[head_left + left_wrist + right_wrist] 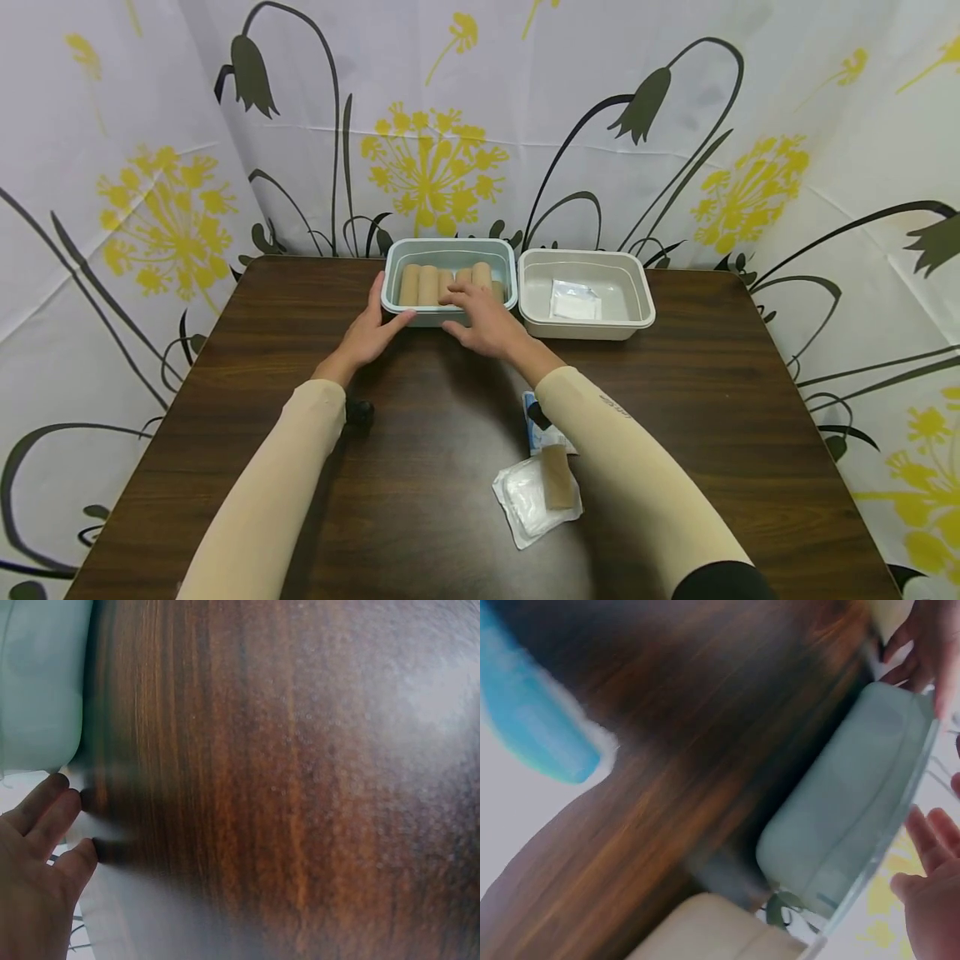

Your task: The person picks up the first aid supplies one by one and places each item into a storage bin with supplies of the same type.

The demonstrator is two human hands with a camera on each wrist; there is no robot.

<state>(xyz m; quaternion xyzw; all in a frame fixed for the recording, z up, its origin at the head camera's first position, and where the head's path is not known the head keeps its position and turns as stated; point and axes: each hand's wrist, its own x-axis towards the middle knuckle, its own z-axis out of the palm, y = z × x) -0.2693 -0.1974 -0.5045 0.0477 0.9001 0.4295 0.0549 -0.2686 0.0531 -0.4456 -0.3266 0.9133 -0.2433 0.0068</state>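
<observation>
A pale blue plastic bin [426,318] at the back of the table holds several tan bandage rolls [428,286]. My left hand [363,335] rests against its left side, thumb at the front rim and fingers extended along the wall. Over the front rim, my right hand [486,322] reaches in with its fingers above the rolls; its thumb stays outside. Whether the fingertips touch a roll is hidden. In the right wrist view the same bin [844,795] appears from outside, with my right hand [939,896] beside its rim and my left hand [934,649] at the far end.
Right beside it stands an off-white bin [577,330] with a white packet [574,302] inside. Nearer on the brown table [420,500] lie a white gauze packet [528,500], a tan bandage roll [557,477] and a blue-and-white packet [536,433], partly under my right forearm. A flowered curtain hangs behind.
</observation>
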